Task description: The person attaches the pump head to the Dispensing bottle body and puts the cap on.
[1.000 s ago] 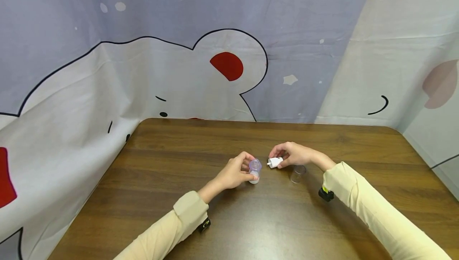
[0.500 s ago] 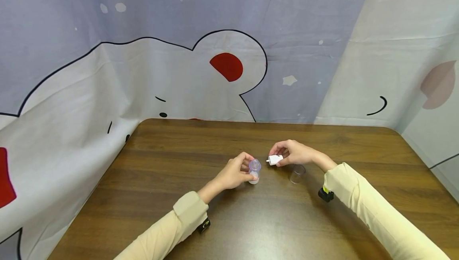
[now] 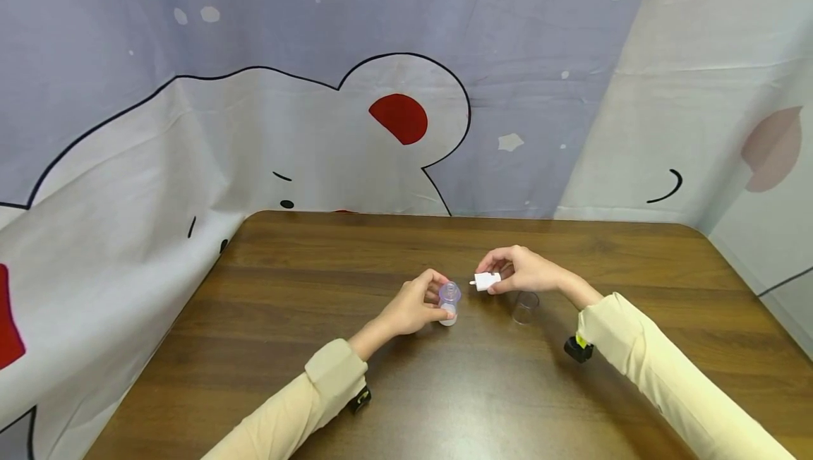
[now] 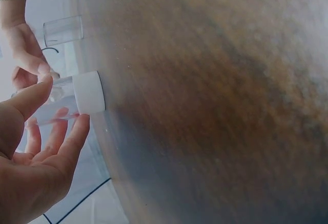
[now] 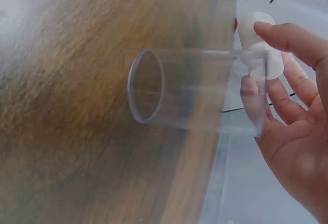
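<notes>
A small clear bottle with a white base and a faint purple tint [image 3: 449, 294] stands upright on the table. My left hand [image 3: 411, 307] grips it between thumb and fingers; in the left wrist view the white base [image 4: 89, 93] rests right at the tabletop. Just to the right, my right hand [image 3: 524, 271] pinches a white piece with a thin nozzle [image 3: 488, 281], like a pump head, lying sideways with its nozzle toward the bottle. Below that hand stands a clear cylindrical cap [image 3: 526, 307], which fills the middle of the right wrist view and touches neither hand.
The brown wooden table [image 3: 305, 255] ends at a far edge behind the hands. A printed curtain [image 3: 286, 128] hangs behind it and along the left side. Each wrist carries a small black camera [image 3: 579, 348].
My right hand has lifted the white piece slightly and levelled it, its nozzle now pointing more straight left. The left hand and bottle stay put; the whole view has shifted a little.
</notes>
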{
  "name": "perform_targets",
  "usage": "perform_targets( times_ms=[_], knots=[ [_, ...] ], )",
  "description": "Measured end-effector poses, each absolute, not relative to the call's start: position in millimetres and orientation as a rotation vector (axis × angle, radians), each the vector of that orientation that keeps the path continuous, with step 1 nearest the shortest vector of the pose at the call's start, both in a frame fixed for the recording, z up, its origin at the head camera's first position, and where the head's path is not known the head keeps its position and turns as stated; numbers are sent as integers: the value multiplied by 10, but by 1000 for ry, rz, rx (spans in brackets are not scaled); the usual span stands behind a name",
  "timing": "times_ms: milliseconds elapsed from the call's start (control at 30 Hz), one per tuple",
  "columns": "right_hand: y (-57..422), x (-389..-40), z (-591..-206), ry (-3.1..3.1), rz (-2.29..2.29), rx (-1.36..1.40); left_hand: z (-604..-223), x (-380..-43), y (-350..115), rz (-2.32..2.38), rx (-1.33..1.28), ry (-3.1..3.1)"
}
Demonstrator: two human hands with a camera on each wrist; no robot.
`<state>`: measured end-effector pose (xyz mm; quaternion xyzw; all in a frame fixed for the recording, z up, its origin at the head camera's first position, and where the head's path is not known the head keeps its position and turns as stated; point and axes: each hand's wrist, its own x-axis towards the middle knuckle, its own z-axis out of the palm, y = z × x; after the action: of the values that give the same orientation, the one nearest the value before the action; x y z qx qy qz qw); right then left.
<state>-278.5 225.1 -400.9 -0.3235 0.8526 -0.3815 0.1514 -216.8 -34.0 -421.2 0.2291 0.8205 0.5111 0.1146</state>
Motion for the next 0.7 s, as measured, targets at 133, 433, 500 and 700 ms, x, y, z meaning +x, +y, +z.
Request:
perform_targets(
  times_ms=[133,433,500,700],
  knots=[
    [2238,-2739,-3962,2437,-1135,-943,-4202,-2165,-339,1495,662,2402],
    [2209,-2671,-3873,2442,-1208,-991,-4220,-2178,-330,1501,670,2412],
    [2199,-2655,-3850,2449,-1218,-1001,-4225,-2182,-334,1506,680,2411],
    [2164,-2602,-3769,2441,-1238,-1026,-4233,-2189,-342,1522,692,2394]
  ],
)
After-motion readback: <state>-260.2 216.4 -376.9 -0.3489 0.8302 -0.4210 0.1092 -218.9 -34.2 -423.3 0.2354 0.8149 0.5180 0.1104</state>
